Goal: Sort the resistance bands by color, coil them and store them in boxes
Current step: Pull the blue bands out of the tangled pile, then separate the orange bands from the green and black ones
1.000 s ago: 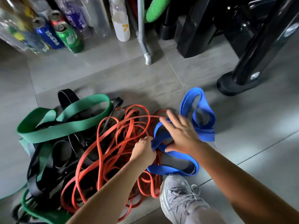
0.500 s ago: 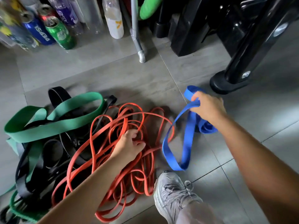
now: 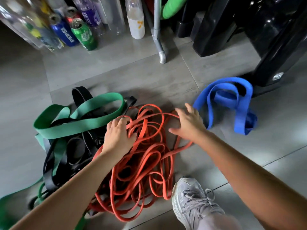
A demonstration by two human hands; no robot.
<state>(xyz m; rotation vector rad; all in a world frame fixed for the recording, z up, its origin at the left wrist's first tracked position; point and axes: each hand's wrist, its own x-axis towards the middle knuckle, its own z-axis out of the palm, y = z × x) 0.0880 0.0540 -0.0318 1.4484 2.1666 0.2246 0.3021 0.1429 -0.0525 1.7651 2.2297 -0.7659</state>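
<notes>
A tangle of thin orange bands (image 3: pixel 142 163) lies on the tiled floor in the middle. My left hand (image 3: pixel 118 135) sits on its left part with fingers curled around a few orange strands. Just above the tangle's right edge, my right hand (image 3: pixel 187 123) hovers with fingers spread and holds nothing. To the right, apart from the pile, a wide blue band (image 3: pixel 224 103) lies loosely folded on the floor. Wide green bands (image 3: pixel 79 117) and black bands (image 3: pixel 78 146) are heaped on the left, tangled together. No box is in view.
Drink cans (image 3: pixel 81 34) and plastic bottles (image 3: pixel 135 19) stand along the back left. A metal leg (image 3: pixel 160 47) comes down at the back centre. A black machine base (image 3: pixel 274 67) stands just behind the blue band. My grey shoe (image 3: pixel 194 201) is by the orange pile.
My right hand has let go of the blue band, which now lies on the floor to the right, and has come back over the orange pile. My left hand stays on the orange bands.
</notes>
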